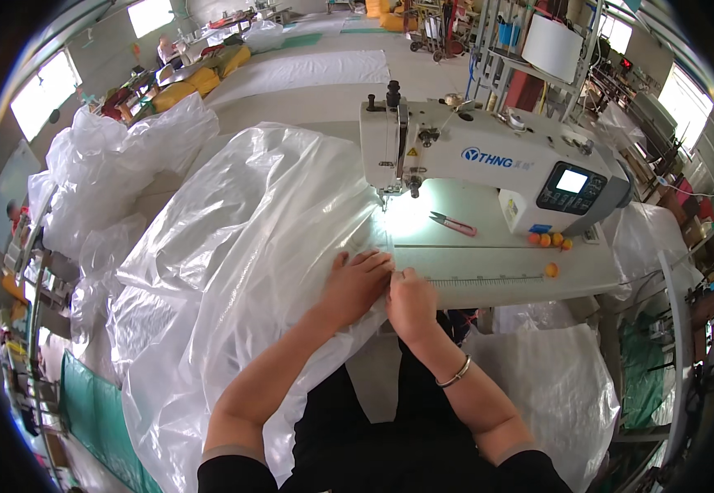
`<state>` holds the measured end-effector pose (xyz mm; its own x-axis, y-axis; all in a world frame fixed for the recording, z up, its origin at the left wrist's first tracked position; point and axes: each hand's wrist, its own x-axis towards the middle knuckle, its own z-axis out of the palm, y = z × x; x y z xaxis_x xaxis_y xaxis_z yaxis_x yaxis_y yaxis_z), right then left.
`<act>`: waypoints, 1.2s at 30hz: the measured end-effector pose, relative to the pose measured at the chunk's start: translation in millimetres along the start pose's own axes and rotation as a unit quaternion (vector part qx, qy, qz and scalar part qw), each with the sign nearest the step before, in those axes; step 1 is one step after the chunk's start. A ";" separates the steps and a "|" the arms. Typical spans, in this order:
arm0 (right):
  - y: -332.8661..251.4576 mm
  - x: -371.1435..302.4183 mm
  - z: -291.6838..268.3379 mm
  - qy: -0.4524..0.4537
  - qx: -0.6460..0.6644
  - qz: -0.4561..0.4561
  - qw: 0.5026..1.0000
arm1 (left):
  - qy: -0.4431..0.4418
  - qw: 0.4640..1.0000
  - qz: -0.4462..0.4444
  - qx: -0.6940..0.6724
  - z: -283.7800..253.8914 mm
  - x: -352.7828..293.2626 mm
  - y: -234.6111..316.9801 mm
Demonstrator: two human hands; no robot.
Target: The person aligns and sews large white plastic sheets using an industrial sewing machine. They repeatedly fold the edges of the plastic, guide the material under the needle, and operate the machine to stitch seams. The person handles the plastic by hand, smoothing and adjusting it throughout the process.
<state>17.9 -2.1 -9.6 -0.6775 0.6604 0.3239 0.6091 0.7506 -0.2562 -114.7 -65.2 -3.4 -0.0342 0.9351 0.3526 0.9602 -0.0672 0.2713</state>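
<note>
A large translucent plastic sheet (234, 214) lies in folds over the left of the sewing table, its right edge running up to the needle of a white sewing machine (447, 144). My left hand (355, 287) rests on the sheet near that edge, fingers stretched toward the machine. Close beside it, my right hand (413, 306) is closed with its fingers pinching the sheet's edge. Both hands are on the near side of the lit needle area. Fingertips of the right hand are partly hidden.
Red-handled thread snips (454, 223) lie right of the needle. Several small orange fruits (550, 240) sit under the control panel (570, 187). A printed ruler (488, 280) runs along the table's front. A white thread cone (552, 49) stands behind. More plastic sheeting (546, 394) hangs at the right.
</note>
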 end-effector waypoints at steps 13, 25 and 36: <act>-1.7 46.0 13.4 -0.005 -0.027 0.003 1.000 | 0.017 0.994 0.069 -0.087 4.5 45.3 -60.2; 12.5 83.6 31.6 0.025 -0.001 0.010 1.000 | 0.052 0.985 0.017 -0.161 13.2 81.8 -82.4; 14.9 86.4 28.0 0.018 0.036 0.016 0.999 | 0.033 0.982 0.008 -0.186 16.0 89.5 -95.3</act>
<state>-43.2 66.9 -11.0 -0.6418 0.6843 0.3460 0.5988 0.7291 -0.3315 -204.8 30.4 -12.0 -0.0499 0.9094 0.4130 0.7936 -0.2149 0.5692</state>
